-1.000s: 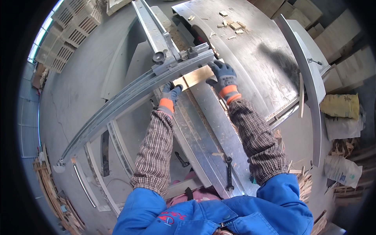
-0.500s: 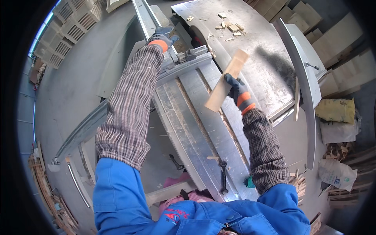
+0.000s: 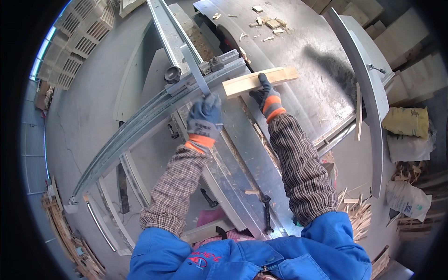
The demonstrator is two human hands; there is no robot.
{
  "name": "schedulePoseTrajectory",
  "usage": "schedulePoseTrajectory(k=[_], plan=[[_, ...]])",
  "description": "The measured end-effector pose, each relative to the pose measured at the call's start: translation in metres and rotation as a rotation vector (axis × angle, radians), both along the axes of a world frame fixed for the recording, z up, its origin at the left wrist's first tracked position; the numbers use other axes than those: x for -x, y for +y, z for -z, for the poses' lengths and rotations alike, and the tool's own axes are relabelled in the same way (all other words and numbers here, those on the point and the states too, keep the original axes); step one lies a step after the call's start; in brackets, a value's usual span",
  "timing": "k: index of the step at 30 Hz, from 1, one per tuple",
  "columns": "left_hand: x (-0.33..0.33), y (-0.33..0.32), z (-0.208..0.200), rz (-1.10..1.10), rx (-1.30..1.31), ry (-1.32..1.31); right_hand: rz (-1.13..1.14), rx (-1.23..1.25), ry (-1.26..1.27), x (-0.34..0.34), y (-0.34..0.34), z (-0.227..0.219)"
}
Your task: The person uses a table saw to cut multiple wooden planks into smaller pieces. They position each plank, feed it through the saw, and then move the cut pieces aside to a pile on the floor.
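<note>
So I'm at the big sliding table saw (image 3: 298,60), steel top dusty and scattered with small offcuts (image 3: 268,21) at the far end. Looks to me like I'm at the setting-up step: the wooden block (image 3: 259,80) sits crosswise on the table, pushed up against the end of the crosscut fence (image 3: 140,126), the long aluminium rail running off to my left. I'd say nothing is being cut yet, just squaring it up.

My right hand (image 3: 266,97) in its blue and orange glove is pressed over the block, fingers curled across its near edge, pinning it down. My left hand (image 3: 204,119) is closed around the thin metal arm (image 3: 196,70) that sticks out from the fence. There's a black knob (image 3: 172,73) just beyond it.

Next move, as I judge it, wants the block held tight to the fence and my fingers well off the blade line.

Packaging-wise: a yellow sack (image 3: 406,122) slumps at the right past the table's edge, a pale grey bag (image 3: 410,147) right under it, and a white sack (image 3: 408,199) lower down near a heap of wood slivers (image 3: 354,212). Grey stacked crates (image 3: 70,46) far left. Can't make out any labels or signs.
</note>
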State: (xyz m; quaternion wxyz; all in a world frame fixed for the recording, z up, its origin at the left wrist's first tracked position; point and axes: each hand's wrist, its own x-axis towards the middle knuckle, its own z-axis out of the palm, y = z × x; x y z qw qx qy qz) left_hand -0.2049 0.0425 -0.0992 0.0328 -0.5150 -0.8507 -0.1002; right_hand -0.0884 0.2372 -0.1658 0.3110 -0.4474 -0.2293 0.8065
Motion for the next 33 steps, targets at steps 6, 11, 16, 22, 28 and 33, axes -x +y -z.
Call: schedulePoseTrajectory(k=[6,11,16,22,28,33], plan=[[-0.018,-0.01,0.047,0.072,0.061,-0.008,-0.315,-0.385,-0.437,0.028,0.004,0.027],[-0.028,0.008,0.021,0.176,0.008,-0.105,-0.584,-0.464,-0.799,0.049,0.007,0.007],[-0.021,0.091,0.013,0.041,0.026,-0.153,-0.766,-0.909,-1.026,0.058,0.027,0.05],[0.005,0.153,0.023,-0.102,0.48,0.041,-0.596,-0.786,-0.802,0.057,0.031,0.069],[0.01,0.151,0.035,-0.117,0.52,0.143,-0.551,-0.539,-0.554,0.051,0.014,0.039],[0.011,0.164,0.023,-0.146,0.536,0.103,-0.593,-0.628,-0.733,0.051,0.022,0.037]])
